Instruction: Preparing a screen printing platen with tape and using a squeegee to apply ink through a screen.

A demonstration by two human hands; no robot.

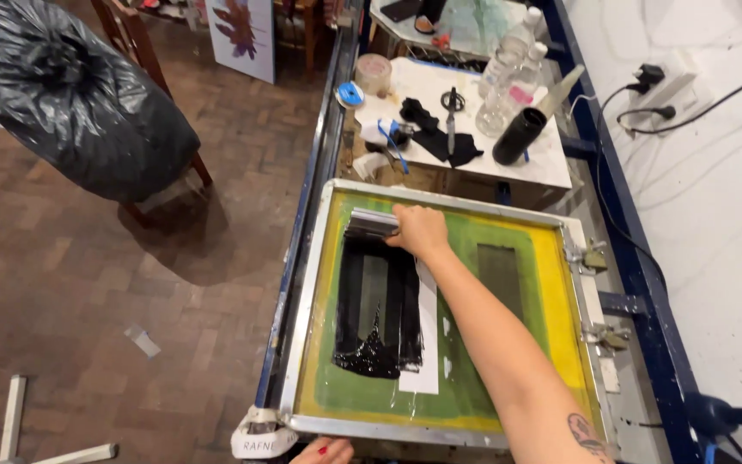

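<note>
The right hand (pixel 421 232) reaches far out over a screen-printing frame (pixel 302 309), its fingers curled down and pressed together over the top edge of a squeegee (pixel 371 225). The squeegee lies across the far end of the screen, directly under the fingertips and running off to their left. Just nearer than the fingers a wide band of black ink (pixel 377 309) runs down the green mesh (pixel 474 378), ending in a glossy puddle well short of the near rail. A strip of white tape (pixel 429 344) lies along the ink's right edge, below the wrist.

Right of the fingers, a darker open rectangle (pixel 500 277) shows in the mesh, and beyond it two metal hinge clamps (pixel 594 256) grip the frame's right rail.

The left hand (pixel 324 450) shows only at the bottom edge, resting at the frame's near corner; only part of it is in view, so I cannot tell how its fingers are set.

Beyond the fingers, on a white bench top (pixel 551 163), stand a black cylinder (pixel 519 136), clear plastic bottles (pixel 508 77) and a roll of tape (pixel 374 73). Far to the left, a full black rubbish bag (pixel 70 94) sits on the brick floor (pixel 88 292).
</note>
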